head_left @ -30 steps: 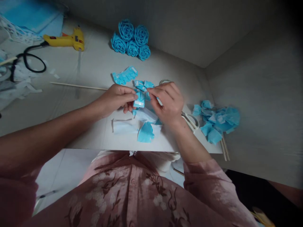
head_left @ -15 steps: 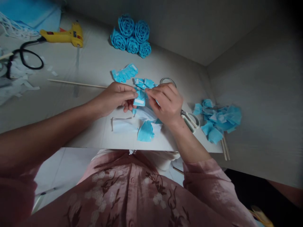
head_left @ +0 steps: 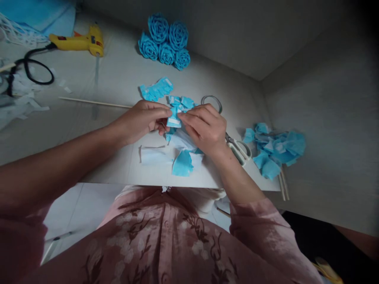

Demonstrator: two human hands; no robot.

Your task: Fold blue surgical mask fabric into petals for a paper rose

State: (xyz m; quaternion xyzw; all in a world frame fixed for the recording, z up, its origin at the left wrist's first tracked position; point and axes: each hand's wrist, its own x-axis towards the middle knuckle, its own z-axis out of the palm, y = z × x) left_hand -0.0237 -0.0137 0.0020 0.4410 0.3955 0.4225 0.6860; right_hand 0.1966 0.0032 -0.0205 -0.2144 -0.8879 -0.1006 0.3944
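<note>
A small blue piece of fabric (head_left: 174, 120) with a white strip along its lower edge is held between my two hands. My left hand (head_left: 151, 118) pinches its left side between thumb and fingers. On its right side, the fingertips of my right hand (head_left: 204, 125) are closed at the upper edge. More folded blue pieces (head_left: 186, 102) with white strips lie just beyond my fingers. Farther back rests a gathered blue strip (head_left: 156, 88). Below my hands are a loose blue scrap (head_left: 182, 163) and a white sheet (head_left: 154, 155).
Several blue rolled flowers (head_left: 166, 53) sit at the back. A yellow glue gun (head_left: 77, 41) lies back left, near white scraps (head_left: 26, 104). A thin stick (head_left: 91, 102) lies left. Tape roll (head_left: 217, 101), scissors (head_left: 240, 151) and a blue scrap pile (head_left: 278, 148) are on the right.
My right fingertips have shifted slightly left onto the upper edge of the blue piece, which has risen a little. My left hand keeps its pinch.
</note>
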